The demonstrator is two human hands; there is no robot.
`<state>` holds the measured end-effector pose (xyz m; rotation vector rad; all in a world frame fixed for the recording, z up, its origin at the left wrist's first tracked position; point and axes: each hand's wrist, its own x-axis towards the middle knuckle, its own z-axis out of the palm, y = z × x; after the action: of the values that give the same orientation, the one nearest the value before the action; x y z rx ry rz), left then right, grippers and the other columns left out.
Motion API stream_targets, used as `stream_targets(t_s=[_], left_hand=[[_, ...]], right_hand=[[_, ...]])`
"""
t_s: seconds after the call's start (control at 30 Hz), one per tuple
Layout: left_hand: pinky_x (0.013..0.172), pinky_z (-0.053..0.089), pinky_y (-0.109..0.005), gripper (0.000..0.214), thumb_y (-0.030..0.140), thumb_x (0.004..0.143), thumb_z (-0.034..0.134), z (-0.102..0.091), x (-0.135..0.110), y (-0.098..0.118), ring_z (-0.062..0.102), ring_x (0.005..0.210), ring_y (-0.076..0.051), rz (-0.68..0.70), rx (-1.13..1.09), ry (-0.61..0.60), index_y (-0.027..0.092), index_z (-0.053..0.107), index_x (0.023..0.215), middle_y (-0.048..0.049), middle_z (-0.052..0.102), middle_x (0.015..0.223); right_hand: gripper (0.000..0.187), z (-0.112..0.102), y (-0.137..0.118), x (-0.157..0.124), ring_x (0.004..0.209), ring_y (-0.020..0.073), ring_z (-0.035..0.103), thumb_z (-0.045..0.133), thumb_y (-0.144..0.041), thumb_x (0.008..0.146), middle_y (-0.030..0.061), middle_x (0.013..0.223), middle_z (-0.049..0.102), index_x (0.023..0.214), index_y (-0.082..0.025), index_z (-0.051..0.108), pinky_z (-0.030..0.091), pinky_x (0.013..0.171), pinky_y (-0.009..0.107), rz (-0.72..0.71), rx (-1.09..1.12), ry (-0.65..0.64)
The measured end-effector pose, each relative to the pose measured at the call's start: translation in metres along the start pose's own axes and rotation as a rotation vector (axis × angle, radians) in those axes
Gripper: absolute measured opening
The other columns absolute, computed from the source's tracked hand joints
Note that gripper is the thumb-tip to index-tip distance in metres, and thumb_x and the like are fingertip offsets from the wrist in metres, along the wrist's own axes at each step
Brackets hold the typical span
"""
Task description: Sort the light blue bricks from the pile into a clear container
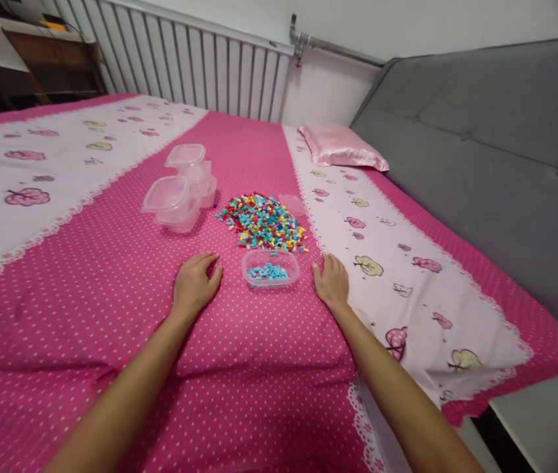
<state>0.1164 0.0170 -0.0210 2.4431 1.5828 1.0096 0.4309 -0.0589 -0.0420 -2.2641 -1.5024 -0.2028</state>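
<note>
My left hand (196, 282) rests on the pink dotted bedspread (239, 341), fingers apart and holding nothing. On the other side, my right hand (332, 281) lies on the cloth, also empty and open. Between them stands a clear plastic container (270, 284) without a lid, with light blue pieces (268, 271) inside. Neither hand touches it. Just beyond it spreads a pile of small building bricks (264, 222) in red, yellow, blue, teal and white. A clear lid (292, 205) lies flat at the pile's far right edge.
Several clear containers with lids (173, 197) are stacked left of the pile. A pink satin pillow (342, 147) lies at the far right, near the grey padded headboard (486, 125). Behind the bed runs a white radiator (200, 59). A single dark blue brick (214, 205) sits apart.
</note>
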Motion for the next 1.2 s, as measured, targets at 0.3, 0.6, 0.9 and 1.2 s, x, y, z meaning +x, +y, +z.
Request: stream_targets(t_s=[0.3,0.6,0.9,1.2], left_hand=[[0.1,0.044,-0.039,0.044,0.037,0.085,0.046,0.001,0.0,0.0,0.061,0.108,-0.026,0.014,0.005,0.009,0.008,0.069,0.108,-0.0149,0.069,0.112],[0.1,0.044,-0.039,0.044,0.038,0.085,0.044,0.0,0.0,0.002,0.061,0.108,-0.026,0.001,0.003,0.005,0.009,0.069,0.107,-0.0148,0.069,0.111],[0.099,0.045,-0.038,0.042,0.039,0.084,0.044,-0.002,0.0,-0.004,0.062,0.106,-0.024,-0.017,-0.053,-0.004,0.013,0.069,0.104,-0.013,0.07,0.11],[0.099,0.045,-0.039,0.04,0.04,0.084,0.045,0.0,0.0,-0.005,0.062,0.106,-0.024,-0.022,-0.045,-0.01,0.014,0.069,0.104,-0.0124,0.07,0.11]], right_hand=[[0.057,0.0,-0.005,0.001,0.134,0.0279,0.035,0.028,-0.04,0.096,0.0163,0.147,0.041,0.141,-0.007,0.039,0.024,0.112,0.04,-0.004,-0.074,-0.089],[0.059,0.0,-0.007,0.002,0.138,0.0274,0.032,0.026,-0.041,0.096,0.0165,0.15,0.036,0.143,-0.007,0.037,0.023,0.112,0.041,-0.003,-0.072,-0.131],[0.064,-0.018,0.045,0.004,0.136,0.0301,0.034,0.026,-0.046,0.094,0.0197,0.145,0.041,0.141,-0.005,0.039,0.024,0.111,0.048,0.205,-0.034,-0.118],[0.068,-0.069,0.199,-0.023,0.139,0.0338,0.027,0.019,-0.055,0.089,0.0124,0.153,0.03,0.146,-0.022,0.035,0.019,0.109,0.057,0.613,-0.211,-0.201]])
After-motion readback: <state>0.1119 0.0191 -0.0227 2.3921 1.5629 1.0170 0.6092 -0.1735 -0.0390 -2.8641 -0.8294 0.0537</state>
